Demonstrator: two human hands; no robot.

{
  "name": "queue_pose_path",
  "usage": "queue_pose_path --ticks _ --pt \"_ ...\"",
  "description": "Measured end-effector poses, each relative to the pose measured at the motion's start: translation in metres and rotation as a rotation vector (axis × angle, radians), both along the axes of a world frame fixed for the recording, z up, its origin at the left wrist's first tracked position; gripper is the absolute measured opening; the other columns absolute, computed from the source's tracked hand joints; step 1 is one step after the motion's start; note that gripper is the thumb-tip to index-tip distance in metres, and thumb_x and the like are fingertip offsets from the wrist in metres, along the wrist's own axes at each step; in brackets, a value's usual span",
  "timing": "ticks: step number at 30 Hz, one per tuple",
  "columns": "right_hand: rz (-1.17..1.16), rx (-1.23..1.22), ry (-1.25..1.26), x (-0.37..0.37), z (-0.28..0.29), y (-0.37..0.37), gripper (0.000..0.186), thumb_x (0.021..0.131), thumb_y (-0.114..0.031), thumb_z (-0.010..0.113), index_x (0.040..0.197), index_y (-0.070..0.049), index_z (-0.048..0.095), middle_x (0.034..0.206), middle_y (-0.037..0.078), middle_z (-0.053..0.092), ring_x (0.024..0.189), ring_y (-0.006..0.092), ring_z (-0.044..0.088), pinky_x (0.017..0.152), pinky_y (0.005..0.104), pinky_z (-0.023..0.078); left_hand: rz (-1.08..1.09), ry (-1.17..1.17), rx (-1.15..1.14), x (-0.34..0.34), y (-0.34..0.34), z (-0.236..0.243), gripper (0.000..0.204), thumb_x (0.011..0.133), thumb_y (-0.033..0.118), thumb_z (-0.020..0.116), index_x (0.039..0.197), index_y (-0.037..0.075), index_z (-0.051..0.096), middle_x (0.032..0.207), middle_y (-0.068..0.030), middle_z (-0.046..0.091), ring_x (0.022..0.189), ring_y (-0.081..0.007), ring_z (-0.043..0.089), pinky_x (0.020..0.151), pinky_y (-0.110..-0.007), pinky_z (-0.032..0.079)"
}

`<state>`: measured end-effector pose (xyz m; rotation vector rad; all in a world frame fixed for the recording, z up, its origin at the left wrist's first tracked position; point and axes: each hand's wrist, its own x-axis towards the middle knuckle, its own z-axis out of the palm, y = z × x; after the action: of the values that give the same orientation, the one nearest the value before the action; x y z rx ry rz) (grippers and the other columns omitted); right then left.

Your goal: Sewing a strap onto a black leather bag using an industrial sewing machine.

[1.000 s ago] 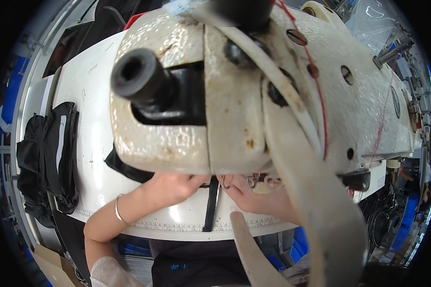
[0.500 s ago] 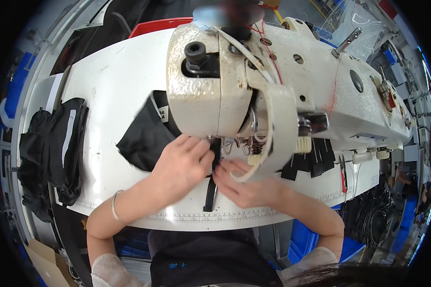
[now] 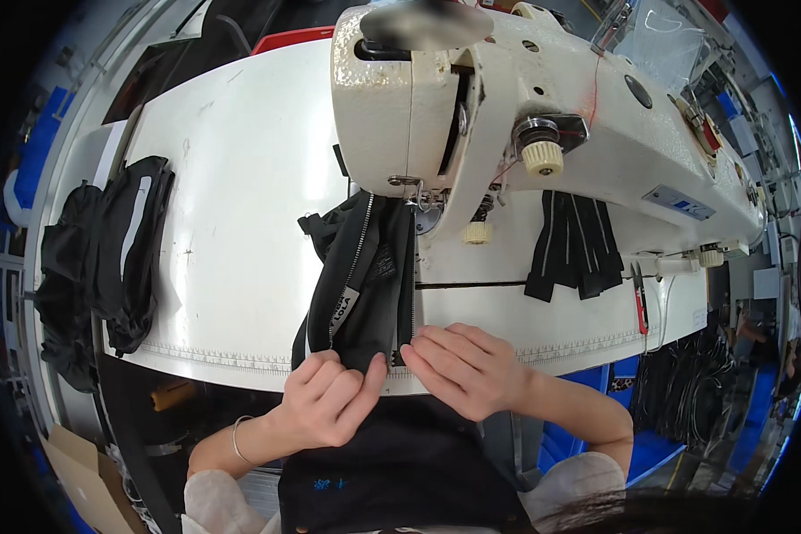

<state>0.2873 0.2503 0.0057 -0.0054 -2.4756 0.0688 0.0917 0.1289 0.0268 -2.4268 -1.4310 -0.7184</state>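
A black fabric piece (image 3: 374, 311) with a small white label runs from under the needle area of a white sewing machine (image 3: 374, 116) to the table's near edge. Along its left side curves a metal zipper (image 3: 354, 258); a straight black zipper tape (image 3: 406, 294) lies along its right side. My left hand (image 3: 327, 400) is closed on the near end of the fabric, fingers curled. To its right, my right hand (image 3: 467, 369) pinches the near end of the straight zipper tape. Both fingertips hide the exact grip.
Several black zipper strips (image 3: 576, 245) lie right of the needle area. Red-handled snips (image 3: 639, 298) rest near the table's right end. Folded black fabric pieces (image 3: 129, 254) are stacked at the left. A ruler scale (image 3: 214, 360) follows the table's front edge.
Both hands have come from beside the needle toward the near table edge. The fabric, earlier bunched left of the machine head, now stretches lengthwise toward me. The view has shifted somewhat.
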Motion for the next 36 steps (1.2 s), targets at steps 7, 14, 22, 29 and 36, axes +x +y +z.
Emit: queue_pose_path --ticks 7,14,22,29,36 --pt "0.01 0.002 0.078 -0.003 0.001 0.002 0.024 0.076 -0.01 0.06 0.096 0.002 0.065 0.097 0.01 0.062 0.093 0.0226 0.061 0.07 0.0299 0.048 -0.002 -0.079 0.09 0.008 0.002 -0.002 0.029 0.055 0.002 0.067 0.083 -0.005 0.069 0.08 -0.0061 0.049 0.07 -0.0174 0.05 0.06 -0.027 0.047" --pt "0.065 0.002 -0.025 0.0 -0.003 0.0 0.024 0.072 -0.01 0.06 0.092 0.003 0.064 0.099 0.011 0.06 0.096 0.0242 0.059 0.075 0.0305 0.048 0.076 -0.397 -0.175 -0.008 0.013 0.01 0.038 0.059 -0.011 0.058 0.097 -0.006 0.064 0.103 -0.0165 0.062 0.082 -0.0263 0.062 0.066 -0.033 0.051" --pt "0.056 -0.031 -0.227 0.009 -0.009 -0.003 0.022 0.071 -0.009 0.065 0.09 0.003 0.066 0.094 0.01 0.062 0.093 0.0224 0.061 0.074 0.028 0.05 0.09 -0.244 -0.196 -0.052 0.062 0.072 0.026 0.065 -0.007 0.056 0.088 -0.003 0.067 0.09 -0.0102 0.066 0.079 -0.0188 0.058 0.069 -0.024 0.046" --pt "0.017 -0.13 -0.159 0.008 -0.015 -0.009 0.033 0.067 -0.012 0.057 0.093 0.007 0.062 0.099 0.016 0.06 0.103 0.0299 0.058 0.087 0.0363 0.048 -0.106 0.147 -0.048 0.011 0.018 -0.009 0.02 0.071 0.004 0.062 0.087 -0.008 0.066 0.097 -0.0187 0.066 0.076 -0.0194 0.06 0.06 -0.024 0.049" --pt "0.018 -0.157 -0.137 0.011 -0.019 -0.007 0.034 0.066 -0.012 0.056 0.093 0.008 0.062 0.101 0.017 0.061 0.104 0.0304 0.058 0.088 0.0369 0.048 -0.135 0.092 -0.088 0.012 0.022 -0.017 0.021 0.069 0.001 0.063 0.087 -0.009 0.066 0.096 -0.019 0.066 0.074 -0.0194 0.06 0.061 -0.025 0.049"
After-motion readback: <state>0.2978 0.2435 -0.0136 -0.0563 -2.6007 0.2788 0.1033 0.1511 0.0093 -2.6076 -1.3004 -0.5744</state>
